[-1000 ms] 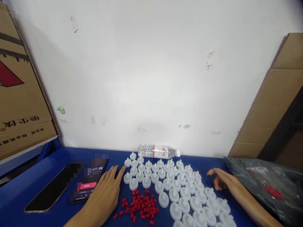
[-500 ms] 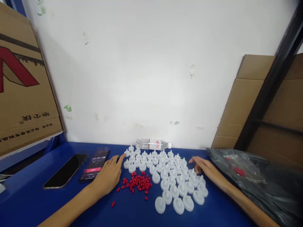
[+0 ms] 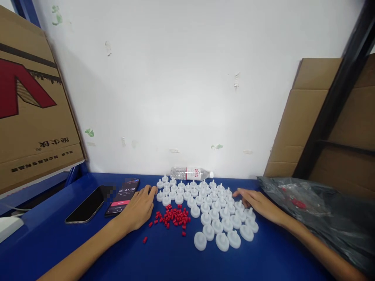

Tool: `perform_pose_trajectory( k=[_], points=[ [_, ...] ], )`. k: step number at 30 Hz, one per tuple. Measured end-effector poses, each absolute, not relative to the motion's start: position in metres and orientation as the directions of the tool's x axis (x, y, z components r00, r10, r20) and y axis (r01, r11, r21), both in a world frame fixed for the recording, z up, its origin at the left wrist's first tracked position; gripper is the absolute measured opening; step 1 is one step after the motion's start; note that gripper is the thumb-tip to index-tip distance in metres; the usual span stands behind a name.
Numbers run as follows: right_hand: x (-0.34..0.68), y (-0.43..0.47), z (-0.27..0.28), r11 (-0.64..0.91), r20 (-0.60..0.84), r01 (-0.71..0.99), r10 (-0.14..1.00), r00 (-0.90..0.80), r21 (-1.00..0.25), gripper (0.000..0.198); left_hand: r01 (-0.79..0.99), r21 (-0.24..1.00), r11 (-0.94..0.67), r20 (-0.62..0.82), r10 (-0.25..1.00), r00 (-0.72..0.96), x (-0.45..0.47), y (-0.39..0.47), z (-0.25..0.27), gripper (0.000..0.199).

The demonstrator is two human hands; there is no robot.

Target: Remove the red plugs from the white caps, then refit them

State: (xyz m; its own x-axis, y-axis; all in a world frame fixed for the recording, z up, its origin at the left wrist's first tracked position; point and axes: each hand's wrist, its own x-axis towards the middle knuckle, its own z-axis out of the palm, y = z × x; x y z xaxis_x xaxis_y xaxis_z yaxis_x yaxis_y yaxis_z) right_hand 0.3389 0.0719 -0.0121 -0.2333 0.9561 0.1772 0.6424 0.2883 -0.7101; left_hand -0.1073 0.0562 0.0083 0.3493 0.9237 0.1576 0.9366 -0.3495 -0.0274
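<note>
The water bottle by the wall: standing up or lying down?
Lying down. The water bottle rests on its side along the wall, cap pointing right, just behind the white caps.

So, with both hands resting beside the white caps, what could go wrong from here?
1. The left hand lies beside the loose red pieces; a sweep could scatter them, and one already sits apart.
2. The right hand touches the white caps; a nudge may break their rows.
3. The bottle lies on its side and might roll into them.

Two hands [image 3: 137, 208], two phones [image 3: 85, 205], one water bottle [image 3: 191, 173], too many white caps [image 3: 205, 208] and red bits [image 3: 172, 216] for counting.
</note>
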Motion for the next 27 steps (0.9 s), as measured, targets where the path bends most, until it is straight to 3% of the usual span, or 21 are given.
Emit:
perform_pose_trajectory(
  k=[10, 27],
  points=[
    [0.335, 0.068, -0.007, 0.319, 0.193, 0.711, 0.947, -0.255, -0.627, 0.063, 0.923, -0.009, -0.384, 0.136, 0.914, 0.382, -0.116, 0.058, 0.003, 0.042],
    [0.336, 0.07, -0.011, 0.313, 0.189, 0.692, 0.949, -0.252, -0.65, 0.06, 0.903, 0.019, -0.43, 0.157, 0.893, 0.422, -0.129, 0.061, -0.007, 0.047]
  ],
)
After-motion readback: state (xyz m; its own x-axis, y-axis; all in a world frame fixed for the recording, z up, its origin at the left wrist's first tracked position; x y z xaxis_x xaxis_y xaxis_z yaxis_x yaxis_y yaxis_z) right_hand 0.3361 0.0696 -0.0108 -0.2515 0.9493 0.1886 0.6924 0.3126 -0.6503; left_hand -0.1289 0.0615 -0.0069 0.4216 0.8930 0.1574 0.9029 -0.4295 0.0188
